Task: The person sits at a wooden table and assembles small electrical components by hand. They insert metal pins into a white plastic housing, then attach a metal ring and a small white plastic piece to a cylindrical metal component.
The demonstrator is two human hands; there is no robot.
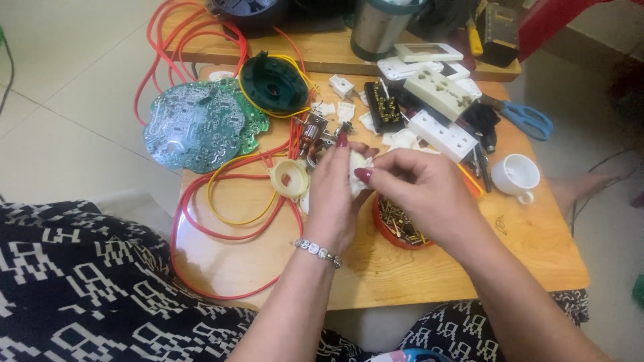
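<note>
Over the wooden table (402, 275), left hand (332, 201) and right hand (419, 184) both have fingers pinched shut on a small white plastic part (357, 163), seemingly mid-fitting; steady alignment comes next.

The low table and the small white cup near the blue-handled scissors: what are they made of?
Low table: wood, it seems, pale with visible grain and a smooth, matt top. Small white cup: probably glazed ceramic, possibly plastic; plain white, smooth, with a slight sheen and a small handle.

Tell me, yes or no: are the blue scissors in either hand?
No. The scissors lie on the table's far right, away from both hands.
</note>
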